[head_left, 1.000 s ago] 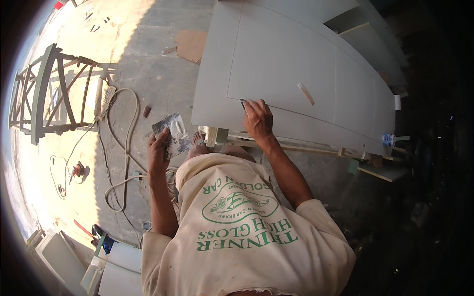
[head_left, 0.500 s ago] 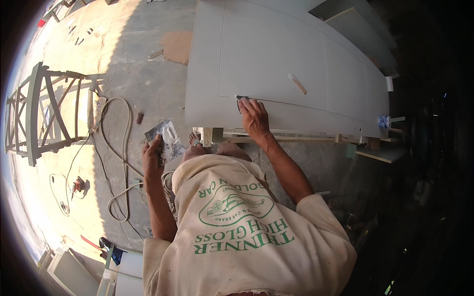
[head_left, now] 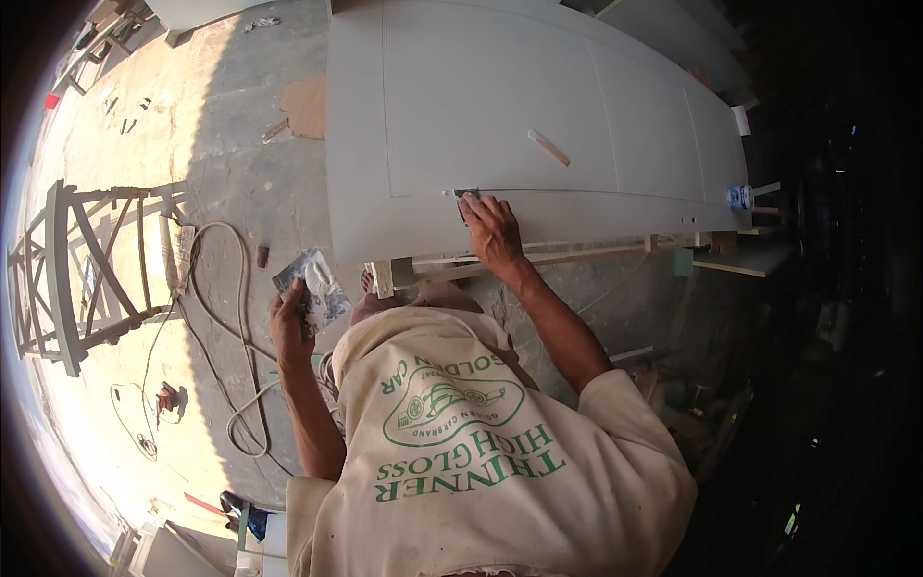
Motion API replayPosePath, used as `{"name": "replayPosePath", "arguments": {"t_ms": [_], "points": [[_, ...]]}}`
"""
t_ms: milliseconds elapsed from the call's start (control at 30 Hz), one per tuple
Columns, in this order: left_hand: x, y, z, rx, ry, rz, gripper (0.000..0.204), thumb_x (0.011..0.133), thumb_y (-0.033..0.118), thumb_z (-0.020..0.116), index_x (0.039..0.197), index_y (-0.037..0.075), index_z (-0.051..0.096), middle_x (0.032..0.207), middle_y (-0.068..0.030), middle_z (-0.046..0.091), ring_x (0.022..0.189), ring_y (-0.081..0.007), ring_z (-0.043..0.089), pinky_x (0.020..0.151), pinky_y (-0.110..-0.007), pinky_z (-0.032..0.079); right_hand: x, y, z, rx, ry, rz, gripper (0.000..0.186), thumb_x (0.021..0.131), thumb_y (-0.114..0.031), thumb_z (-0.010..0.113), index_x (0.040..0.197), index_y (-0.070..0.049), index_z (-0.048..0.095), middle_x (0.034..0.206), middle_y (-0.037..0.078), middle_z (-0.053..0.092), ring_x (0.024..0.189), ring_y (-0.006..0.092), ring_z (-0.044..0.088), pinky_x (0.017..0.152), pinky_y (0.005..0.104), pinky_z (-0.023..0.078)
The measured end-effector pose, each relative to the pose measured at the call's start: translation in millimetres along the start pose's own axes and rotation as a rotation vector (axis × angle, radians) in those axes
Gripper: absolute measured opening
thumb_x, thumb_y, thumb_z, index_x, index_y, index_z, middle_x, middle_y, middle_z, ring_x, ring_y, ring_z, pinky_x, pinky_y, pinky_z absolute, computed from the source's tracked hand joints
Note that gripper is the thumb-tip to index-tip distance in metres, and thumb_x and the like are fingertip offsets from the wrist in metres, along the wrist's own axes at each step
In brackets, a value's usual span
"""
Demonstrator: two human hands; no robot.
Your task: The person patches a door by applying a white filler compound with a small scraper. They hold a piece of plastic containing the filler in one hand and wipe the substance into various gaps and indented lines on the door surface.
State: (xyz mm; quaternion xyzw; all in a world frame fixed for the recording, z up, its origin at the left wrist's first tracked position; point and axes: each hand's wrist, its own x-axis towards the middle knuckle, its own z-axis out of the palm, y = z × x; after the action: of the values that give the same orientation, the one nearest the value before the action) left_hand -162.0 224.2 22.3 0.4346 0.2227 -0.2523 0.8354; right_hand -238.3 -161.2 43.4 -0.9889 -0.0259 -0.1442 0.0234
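My right hand [head_left: 493, 233] grips a small dark flat blade [head_left: 465, 193] against the pale grey panel [head_left: 500, 96], on the lower long groove, with a white smear beside the blade. My left hand [head_left: 292, 319] holds a smudged flat metal-looking plate [head_left: 323, 285] carrying a lump of white paste, low and left of the panel's near corner. A narrow wooden stick [head_left: 548, 147] lies on the panel above my right hand. A small blue-and-white can [head_left: 738, 197] is at the panel's right edge.
A wooden frame [head_left: 67, 274] stands on the sunlit floor at left, with coiled cables [head_left: 236, 240], a power strip and a red tool [head_left: 170, 399] nearby. Cardboard [head_left: 303, 108] lies behind. Timber supports [head_left: 383, 279] are under the panel. White boards sit at lower left.
My right hand has moved rightward along the groove relative to the panel, carrying the blade. The view has shifted, so the panel appears further left. My left hand still holds the plate.
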Motion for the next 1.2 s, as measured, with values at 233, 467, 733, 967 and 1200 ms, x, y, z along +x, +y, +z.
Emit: {"name": "replayPosePath", "arguments": {"t_ms": [233, 467, 733, 967, 1200], "points": [[-6, -1, 7, 0.004, -0.006, 0.014, 0.011, 0.099, 0.016, 0.068, 0.095, 0.006, 0.068, 0.082, -0.0004, 0.069, 0.065, -0.0088, 0.064, 0.058, -0.026, 0.053, 24, -7, -5, 0.086, -0.007, 0.221, 0.032, 0.083, -0.002, 0.070, 0.115, 0.000, 0.070, 0.110, 0.010, 0.072, 0.105, 0.0278, 0.063, 0.092, 0.0401, 0.049], [-19, 17, 28, 0.034, -0.045, -0.021, 0.013, 0.100, 0.016, 0.068, 0.103, 0.003, 0.066, 0.088, -0.0024, 0.071, 0.071, -0.0111, 0.067, 0.062, -0.028, 0.056, 48, -93, -18, 0.255, -0.212, 0.023, 0.024, 0.086, -0.005, 0.064, 0.109, 0.000, 0.071, 0.109, 0.011, 0.071, 0.101, 0.0264, 0.063, 0.087, 0.0395, 0.049], [-29, 23, 40, 0.030, -0.142, -0.026, 0.013, 0.099, 0.015, 0.067, 0.104, 0.003, 0.067, 0.091, -0.0040, 0.073, 0.072, -0.0121, 0.069, 0.064, -0.029, 0.058, 12, -23, -51, 0.012, 0.069, 0.005, 0.028, 0.087, -0.004, 0.064, 0.113, -0.001, 0.072, 0.112, 0.010, 0.071, 0.106, 0.0245, 0.063, 0.087, 0.0402, 0.046], [-43, 57, 88, 0.145, -0.331, -0.082, 0.015, 0.099, 0.017, 0.069, 0.102, 0.003, 0.068, 0.088, -0.0037, 0.072, 0.068, -0.0107, 0.068, 0.062, -0.028, 0.057, 20, -51, -124, 0.204, -0.098, 0.021, 0.031, 0.084, 0.001, 0.067, 0.112, -0.006, 0.075, 0.113, 0.005, 0.074, 0.109, 0.0233, 0.063, 0.091, 0.0385, 0.045], [-32, 48, 157, 0.369, -0.468, -0.135, 0.025, 0.099, 0.021, 0.069, 0.109, -0.002, 0.069, 0.092, -0.0064, 0.072, 0.075, -0.0118, 0.068, 0.067, -0.029, 0.057, 45, -55, -188, 0.434, -0.003, -0.284, 0.041, 0.074, 0.007, 0.069, 0.109, -0.012, 0.079, 0.120, -0.003, 0.074, 0.110, 0.0189, 0.062, 0.093, 0.0358, 0.044]]}}
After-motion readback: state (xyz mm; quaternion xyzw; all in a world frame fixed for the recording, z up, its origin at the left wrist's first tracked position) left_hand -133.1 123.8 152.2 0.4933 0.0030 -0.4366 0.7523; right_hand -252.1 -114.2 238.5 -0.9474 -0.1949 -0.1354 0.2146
